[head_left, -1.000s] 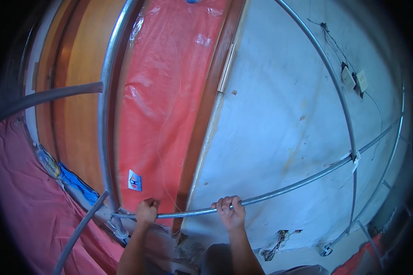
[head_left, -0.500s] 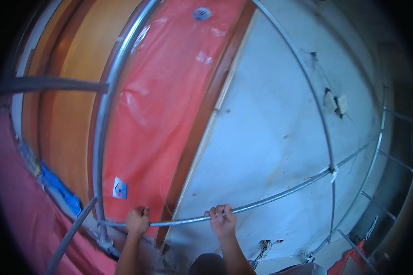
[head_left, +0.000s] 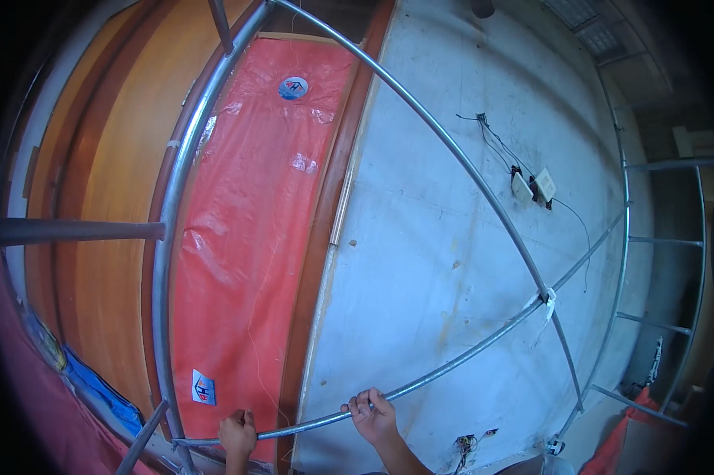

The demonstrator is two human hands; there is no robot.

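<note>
Both of my hands grip one long metal scaffold brace (head_left: 452,362) that runs from the lower left up to the right. My left hand (head_left: 238,433) is closed around it near its lower left end, close to a thick upright scaffold tube (head_left: 165,277). Farther along to the right, my right hand (head_left: 373,415) has its fingers wrapped over the brace. A second brace (head_left: 452,146) crosses it at the right, where a strip of white material (head_left: 549,302) is tied round the joint.
Behind the braces stand a red plastic sheet (head_left: 246,261) in a brown wooden frame and a pale wall (head_left: 404,293). Loose wires and switch plates (head_left: 545,186) hang from the wall. More wires (head_left: 466,445) poke out low down. Another scaffold frame (head_left: 624,237) rises at the right.
The view has tilted upward, so my hands and the brace appear lower and more of the upper scaffold shows. Both hands stay closed on the brace.
</note>
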